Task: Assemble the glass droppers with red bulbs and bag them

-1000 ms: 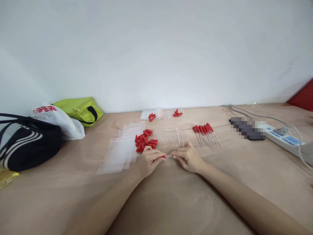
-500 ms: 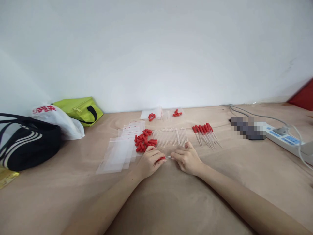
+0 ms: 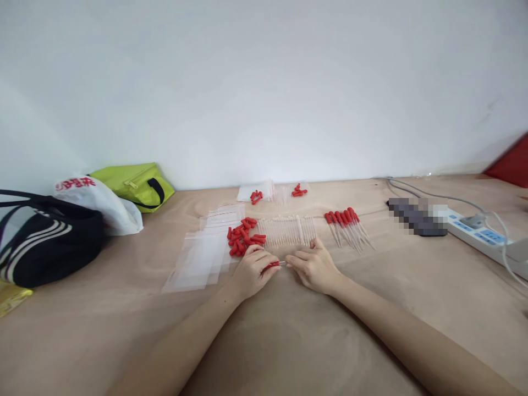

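Note:
My left hand [image 3: 254, 270] is closed around a red rubber bulb [image 3: 271, 265], whose open end points right. Pinched in my right hand [image 3: 312, 265] is a clear glass dropper tube [image 3: 282, 263]; its end meets the mouth of the bulb, and the rest is hidden by my fingers. A pile of loose red bulbs [image 3: 243, 237] lies just beyond my left hand. Beyond both hands, a row of clear dropper tubes [image 3: 284, 231] lies side by side. To the right rest several droppers with red bulbs fitted [image 3: 342, 219], tips toward me.
Clear zip bags [image 3: 193, 261] overlap at left. Against the wall are small bags with red bulbs [image 3: 299, 191] and tubes. A dark bag [image 3: 53, 242], a white plastic bag [image 3: 107, 203] and a green bag [image 3: 144, 184] stand far left. At right lies a power strip [image 3: 474, 228] with cables.
My right hand has shifted slightly left toward the bulb, and less of the tube shows between my hands. My left hand has stayed nearly still.

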Available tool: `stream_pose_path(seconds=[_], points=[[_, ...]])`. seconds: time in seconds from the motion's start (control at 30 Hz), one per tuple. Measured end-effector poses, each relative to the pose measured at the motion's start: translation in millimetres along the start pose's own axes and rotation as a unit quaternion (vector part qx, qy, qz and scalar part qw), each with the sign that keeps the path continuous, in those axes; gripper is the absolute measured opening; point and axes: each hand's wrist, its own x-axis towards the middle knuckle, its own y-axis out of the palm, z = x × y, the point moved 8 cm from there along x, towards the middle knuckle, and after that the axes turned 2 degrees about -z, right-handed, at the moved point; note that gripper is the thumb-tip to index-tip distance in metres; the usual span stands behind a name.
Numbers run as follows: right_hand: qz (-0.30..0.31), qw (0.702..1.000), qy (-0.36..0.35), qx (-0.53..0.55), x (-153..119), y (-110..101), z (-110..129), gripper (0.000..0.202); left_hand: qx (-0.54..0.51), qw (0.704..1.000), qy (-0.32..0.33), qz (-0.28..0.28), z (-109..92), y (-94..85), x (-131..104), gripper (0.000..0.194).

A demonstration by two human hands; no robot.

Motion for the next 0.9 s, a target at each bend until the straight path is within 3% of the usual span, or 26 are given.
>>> stream_pose_path(seconds=[0.23,0.3,0.37,0.43,0.5,0.6,0.7,0.9], points=[[0.019,0.997,-0.01,-0.079,3,-9,-3,0.019,0.015,0.999,-0.022,-0.041,6,-5.8,-5,0.007],[0.013,0.995,0.006,-0.095,3,-13,-11,0.019,0.028,0.995,-0.042,-0.086,11,-12.2,-9,0.02],[-0.019,0.99,0.072,-0.118,1,-23,-31,0.022,0.04,0.989,-0.065,-0.128,16,-18.1,-12,0.035],[-0.063,0.969,0.184,-0.15,-6,-37,-62,0.026,0.043,0.987,-0.075,-0.135,18,-18.8,-14,0.039],[-0.084,0.933,0.302,-0.176,-19,-47,-94,0.029,0.041,0.99,-0.074,-0.116,18,-15.7,-14,0.037],[-0.059,0.885,0.423,-0.185,-38,-53,-131,0.028,0.034,0.995,-0.066,-0.073,16,-8.8,-13,0.033],[-0.02,0.854,0.487,-0.18,-51,-55,-148,0.03,0.026,0.997,-0.06,-0.046,14,-4.8,-12,0.026],[0.027,0.841,0.51,-0.175,-56,-50,-154,0.031,0.012,0.998,-0.055,-0.028,13,-3.3,-11,0.018]])
